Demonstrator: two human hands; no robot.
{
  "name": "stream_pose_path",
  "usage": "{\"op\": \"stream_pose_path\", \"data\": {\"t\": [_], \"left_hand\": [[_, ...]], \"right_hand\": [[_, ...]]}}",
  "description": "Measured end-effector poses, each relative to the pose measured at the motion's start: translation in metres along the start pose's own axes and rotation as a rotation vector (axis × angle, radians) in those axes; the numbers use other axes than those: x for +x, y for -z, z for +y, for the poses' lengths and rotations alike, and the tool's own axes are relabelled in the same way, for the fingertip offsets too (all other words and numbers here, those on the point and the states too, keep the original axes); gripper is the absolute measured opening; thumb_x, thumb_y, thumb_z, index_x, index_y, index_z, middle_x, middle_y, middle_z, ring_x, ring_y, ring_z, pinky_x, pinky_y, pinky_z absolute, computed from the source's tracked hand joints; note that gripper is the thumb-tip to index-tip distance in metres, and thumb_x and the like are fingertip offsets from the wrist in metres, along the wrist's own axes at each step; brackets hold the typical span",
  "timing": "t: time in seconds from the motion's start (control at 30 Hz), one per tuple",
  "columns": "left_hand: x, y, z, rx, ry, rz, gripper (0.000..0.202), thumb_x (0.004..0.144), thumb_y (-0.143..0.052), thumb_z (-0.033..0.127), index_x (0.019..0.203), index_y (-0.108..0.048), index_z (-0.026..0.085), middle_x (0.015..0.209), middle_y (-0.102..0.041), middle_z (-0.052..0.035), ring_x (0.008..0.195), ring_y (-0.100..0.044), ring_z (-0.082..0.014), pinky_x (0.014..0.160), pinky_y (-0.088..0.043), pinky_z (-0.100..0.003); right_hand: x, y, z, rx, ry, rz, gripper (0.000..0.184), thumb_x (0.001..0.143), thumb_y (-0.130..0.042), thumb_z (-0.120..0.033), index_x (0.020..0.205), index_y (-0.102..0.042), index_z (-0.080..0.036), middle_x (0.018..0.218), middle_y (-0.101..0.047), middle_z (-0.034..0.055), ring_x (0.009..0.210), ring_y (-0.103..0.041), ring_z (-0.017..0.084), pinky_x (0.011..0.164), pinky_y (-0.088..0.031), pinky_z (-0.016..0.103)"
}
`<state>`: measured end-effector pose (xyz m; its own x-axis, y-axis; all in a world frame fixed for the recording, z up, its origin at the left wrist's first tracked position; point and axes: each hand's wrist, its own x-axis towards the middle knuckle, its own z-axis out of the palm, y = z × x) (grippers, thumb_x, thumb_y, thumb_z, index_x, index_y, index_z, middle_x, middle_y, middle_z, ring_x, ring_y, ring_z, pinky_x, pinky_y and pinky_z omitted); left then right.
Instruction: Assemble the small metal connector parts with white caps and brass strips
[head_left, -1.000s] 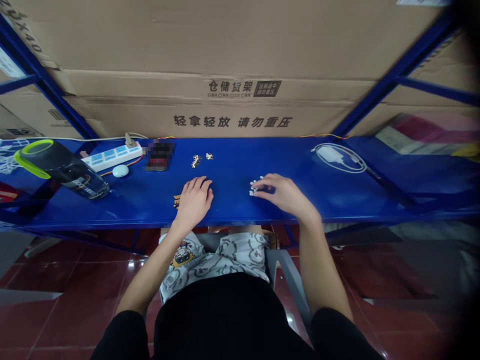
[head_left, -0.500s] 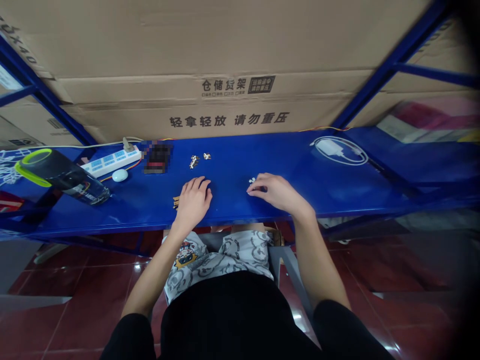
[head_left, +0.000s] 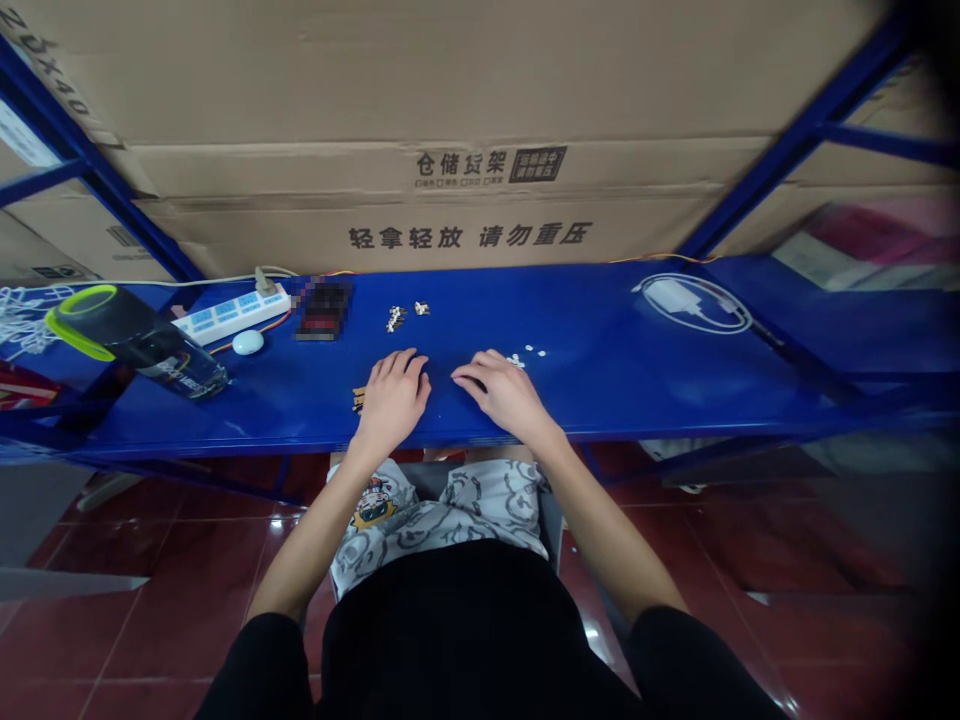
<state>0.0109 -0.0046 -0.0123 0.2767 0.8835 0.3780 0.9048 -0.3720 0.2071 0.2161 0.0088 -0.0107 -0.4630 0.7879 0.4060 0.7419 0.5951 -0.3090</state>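
Blue shelf (head_left: 637,390), long, with cardboard boxes (head_left: 465,120) stacked behind.
Left hand (head_left: 390,400): flat, palm down, near edge; small brown pieces (head_left: 358,400) just left of it.
Right hand (head_left: 501,392): palm down beside the left, fingers loosely curled; whether they pinch anything cannot be told. White bits (head_left: 529,353) just to its far right.
Metal parts (head_left: 401,316): far centre.
Power strip (head_left: 232,312), bottle (head_left: 135,340): far left.
Charger with coiled cable (head_left: 686,303): far right.
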Motion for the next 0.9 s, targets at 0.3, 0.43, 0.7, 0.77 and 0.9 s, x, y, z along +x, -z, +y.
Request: {"op": "stream_pose_path", "data": {"t": [0.3,0.43,0.7,0.77,0.9], "left_hand": [[0.004,0.032,-0.007,-0.181,0.069,0.049,0.031,0.101,-0.051,0.022,0.127,-0.067,0.021,0.127,-0.072,-0.0048,0.118,-0.066,-0.0264,0.107,-0.047,-0.042],[-0.003,0.066,-0.045,-0.286,0.215,0.02,0.026,0.102,-0.052,0.034,0.116,-0.073,0.028,0.116,-0.076,-0.0001,0.103,-0.071,-0.0218,0.091,-0.053,-0.035],[-0.012,0.081,-0.106,-0.376,0.197,-0.405,0.03,0.091,-0.062,0.051,0.106,-0.076,0.029,0.104,-0.077,0.0001,0.091,-0.069,-0.0215,0.083,-0.05,-0.032],[-0.011,0.079,-0.106,-0.385,0.194,-0.429,0.029,0.09,-0.061,0.05,0.104,-0.076,0.029,0.102,-0.077,-0.0004,0.092,-0.068,-0.0215,0.083,-0.05,-0.033],[-0.009,0.078,-0.106,-0.437,0.213,-0.425,0.029,0.089,-0.062,0.051,0.099,-0.076,0.027,0.1,-0.078,-0.0011,0.091,-0.069,-0.0216,0.086,-0.05,-0.034]], "right_hand": [[-0.001,0.003,-0.001,0.096,-0.036,0.005,0.018,0.105,-0.043,-0.023,0.102,-0.061,-0.023,0.1,-0.068,0.0071,0.096,-0.061,0.024,0.079,-0.047,0.036],[0.0,0.004,0.0,0.283,-0.079,0.051,0.017,0.106,-0.042,-0.026,0.107,-0.059,-0.024,0.101,-0.07,0.0059,0.092,-0.065,0.022,0.083,-0.049,0.036],[-0.001,0.006,-0.001,0.313,0.006,0.082,0.018,0.105,-0.048,-0.029,0.105,-0.065,-0.024,0.106,-0.073,0.0053,0.094,-0.067,0.021,0.086,-0.051,0.037],[-0.001,0.006,-0.001,0.311,0.022,0.098,0.018,0.104,-0.049,-0.028,0.105,-0.066,-0.024,0.107,-0.074,0.0051,0.097,-0.067,0.021,0.087,-0.051,0.038],[-0.001,0.006,-0.001,0.299,0.041,0.097,0.021,0.105,-0.048,-0.029,0.105,-0.068,-0.024,0.106,-0.074,0.0051,0.1,-0.067,0.022,0.09,-0.052,0.039]]}}
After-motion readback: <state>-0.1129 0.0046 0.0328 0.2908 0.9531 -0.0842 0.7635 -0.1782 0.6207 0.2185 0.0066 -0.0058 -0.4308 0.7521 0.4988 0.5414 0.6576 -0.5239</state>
